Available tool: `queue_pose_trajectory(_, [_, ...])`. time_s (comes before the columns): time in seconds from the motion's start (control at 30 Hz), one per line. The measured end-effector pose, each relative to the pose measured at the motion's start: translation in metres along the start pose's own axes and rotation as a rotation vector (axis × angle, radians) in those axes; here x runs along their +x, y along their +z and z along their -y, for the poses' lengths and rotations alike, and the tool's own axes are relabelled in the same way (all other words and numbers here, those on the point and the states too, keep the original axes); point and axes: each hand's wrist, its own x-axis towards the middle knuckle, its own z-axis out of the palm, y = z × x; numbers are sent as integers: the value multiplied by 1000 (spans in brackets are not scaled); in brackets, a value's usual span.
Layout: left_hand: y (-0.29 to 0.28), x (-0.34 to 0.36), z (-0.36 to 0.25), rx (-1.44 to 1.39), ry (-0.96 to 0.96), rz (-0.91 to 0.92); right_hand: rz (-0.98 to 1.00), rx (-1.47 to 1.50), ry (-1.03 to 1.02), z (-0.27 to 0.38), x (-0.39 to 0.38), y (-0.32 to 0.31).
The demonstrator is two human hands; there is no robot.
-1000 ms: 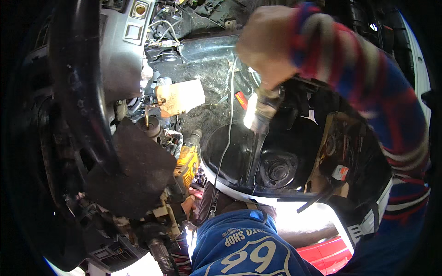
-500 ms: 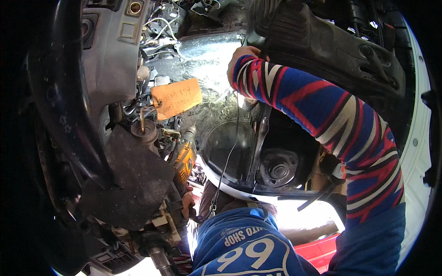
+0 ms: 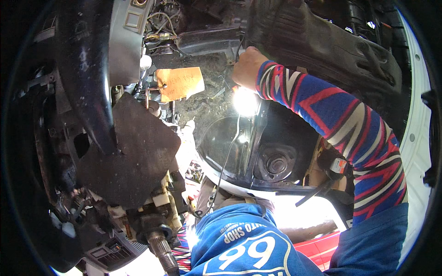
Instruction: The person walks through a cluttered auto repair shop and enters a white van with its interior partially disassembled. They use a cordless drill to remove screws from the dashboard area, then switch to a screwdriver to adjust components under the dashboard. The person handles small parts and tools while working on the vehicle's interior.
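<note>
My right hand [image 3: 250, 69] is closed, its back turned up, over the dark floor of a car's footwell. Just below it glares a lit work lamp [image 3: 246, 101] that the hand appears to grip; a thin cord [image 3: 229, 158] trails from the lamp toward my waist. Of my left arm only a bit of striped sleeve [image 3: 183, 250] shows beside the dismantled steering column, whose parts hide the left hand. Beside the column, the chuck of a drill [image 3: 189, 125] shows, its body washed out by glare. An orange paper tag [image 3: 180, 84] hangs from a key.
A dark flat flap [image 3: 129, 156] and a thick black curved bar [image 3: 85, 78] fill the left. Below them juts a splined shaft [image 3: 162, 252]. Loose wiring [image 3: 161, 23] lies under the grey dash panel [image 3: 124, 46]. A round speaker-like part [image 3: 276, 164] is near the door sill.
The lamp's glare has swung from the footwell floor back toward me as my right hand turned. My left hand, partly visible by the drill before, has gone from sight. The view has shifted slightly.
</note>
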Motion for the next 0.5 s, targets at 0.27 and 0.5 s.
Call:
queue_pose_trajectory(0.27, [-4, 4, 7, -106, -112, 52, -63, -110, 202, 24, 31, 5])
queue_pose_trajectory(0.5, [9, 6, -4, -76, -5, 79, -85, -229, 111, 18, 16, 28])
